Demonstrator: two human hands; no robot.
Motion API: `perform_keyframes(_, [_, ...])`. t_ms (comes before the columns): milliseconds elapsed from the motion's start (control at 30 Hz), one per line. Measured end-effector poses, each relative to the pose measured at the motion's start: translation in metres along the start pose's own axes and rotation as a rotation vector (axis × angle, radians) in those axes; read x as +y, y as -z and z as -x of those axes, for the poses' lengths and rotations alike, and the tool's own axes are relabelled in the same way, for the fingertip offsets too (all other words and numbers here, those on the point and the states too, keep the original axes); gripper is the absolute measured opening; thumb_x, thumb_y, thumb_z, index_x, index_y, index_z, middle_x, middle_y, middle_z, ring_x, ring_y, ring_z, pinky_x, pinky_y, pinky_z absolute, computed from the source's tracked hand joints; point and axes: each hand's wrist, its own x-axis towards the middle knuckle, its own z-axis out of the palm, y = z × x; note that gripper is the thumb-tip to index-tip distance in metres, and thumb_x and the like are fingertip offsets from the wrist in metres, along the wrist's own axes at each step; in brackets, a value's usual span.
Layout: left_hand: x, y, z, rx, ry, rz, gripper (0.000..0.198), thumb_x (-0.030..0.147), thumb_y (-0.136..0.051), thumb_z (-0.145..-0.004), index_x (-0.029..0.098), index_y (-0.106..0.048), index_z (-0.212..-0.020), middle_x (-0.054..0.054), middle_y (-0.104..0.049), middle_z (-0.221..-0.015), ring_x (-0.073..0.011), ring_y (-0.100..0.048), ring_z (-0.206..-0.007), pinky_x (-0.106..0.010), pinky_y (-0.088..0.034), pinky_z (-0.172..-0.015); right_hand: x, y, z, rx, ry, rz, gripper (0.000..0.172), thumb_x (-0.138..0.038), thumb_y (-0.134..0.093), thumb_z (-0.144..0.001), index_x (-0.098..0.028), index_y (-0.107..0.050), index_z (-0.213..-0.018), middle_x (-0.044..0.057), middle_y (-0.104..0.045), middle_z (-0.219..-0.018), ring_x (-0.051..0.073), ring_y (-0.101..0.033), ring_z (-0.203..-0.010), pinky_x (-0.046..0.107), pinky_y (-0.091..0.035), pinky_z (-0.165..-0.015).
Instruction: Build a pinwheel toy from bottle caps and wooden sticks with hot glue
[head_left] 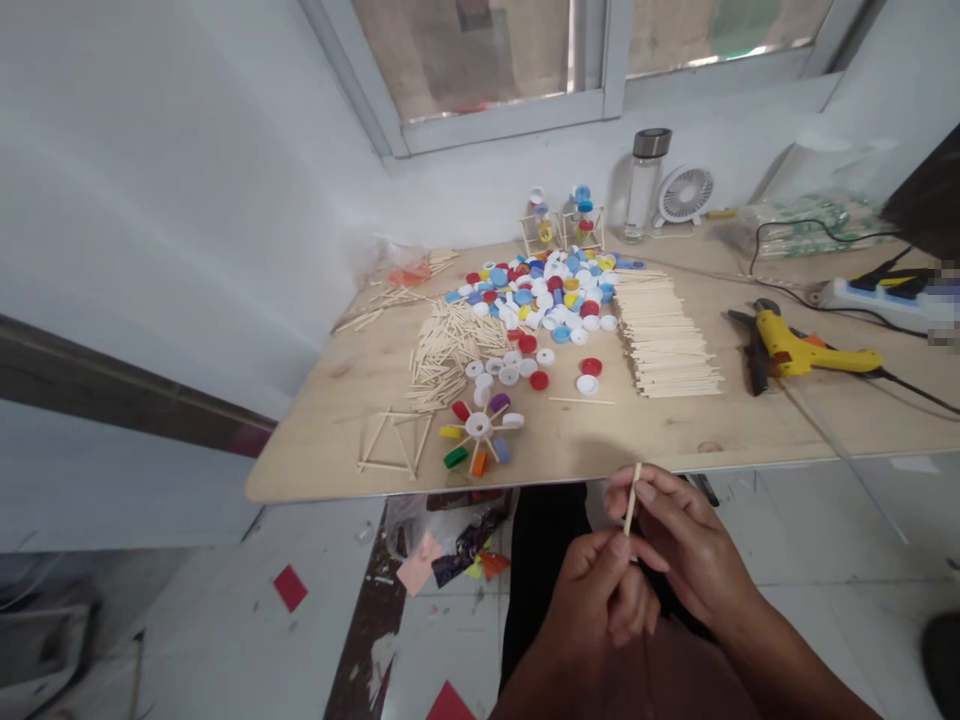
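A short pale wooden stick (pixel 633 498) is pinched between both my hands, just off the table's front edge. My left hand (pixel 611 585) grips its lower end between thumb and fingers. Higher up, the thumb and fingers of my right hand (pixel 686 530) close on the same stick. On the table to the left lies a wheel (pixel 478 426) of sticks round a white cap, with coloured bottle caps at the stick ends. Beside it is a frame of joined sticks (pixel 394 443). A single stick (pixel 582 401) lies in front of a white cap (pixel 587 384).
Behind are a heap of bottle caps (pixel 555 285), a pile of short sticks (pixel 454 345) and a stack of longer sticks (pixel 664 335). A yellow glue gun (pixel 806 350) with its cord lies right. A glass bottle (pixel 643 190) and small fan (pixel 685 194) stand by the wall.
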Motion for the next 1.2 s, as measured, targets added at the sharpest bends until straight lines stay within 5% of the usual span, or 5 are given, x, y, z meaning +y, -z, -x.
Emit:
perform_keyframes(400, [-0.005,-0.008,0.006,-0.041,0.059,0.156,0.04,0.042,-0.05,-0.091,0.009,-0.069,-0.081,0.01,-0.03,-0.033,-0.0029,-0.025,-0.027,-0.02,-0.037,-0.044,-0.001,-0.009,0.001,0.104,-0.015,-0.027,0.035,-0.049,-0.062,-0.078,-0.015,-0.063,-0.072,-0.001,-0.054,-0.059,0.003,-0.033,-0.037,0.013,-0.018,-0.026])
perform_keyframes(633, [-0.003,-0.006,0.003,0.066,-0.008,0.016,0.038,0.04,-0.049,-0.092,0.009,-0.067,-0.077,0.01,-0.031,-0.033,-0.0028,-0.026,-0.027,-0.02,-0.036,-0.043,0.004,-0.004,0.003,0.064,0.048,0.086,0.026,-0.043,-0.061,-0.083,-0.018,-0.062,-0.092,0.0,-0.058,-0.071,0.003,-0.036,-0.042,0.013,-0.022,-0.033])
perform_keyframes(1200, [-0.012,-0.004,0.002,0.102,-0.005,-0.177,0.038,0.044,-0.05,-0.09,0.012,-0.058,-0.072,0.01,-0.034,-0.033,-0.003,-0.027,-0.027,-0.018,-0.033,-0.041,0.008,-0.004,0.001,0.19,0.006,0.064,0.03,-0.047,-0.062,-0.08,-0.018,-0.059,-0.078,-0.004,-0.051,-0.059,0.005,-0.039,-0.044,0.013,-0.023,-0.033])
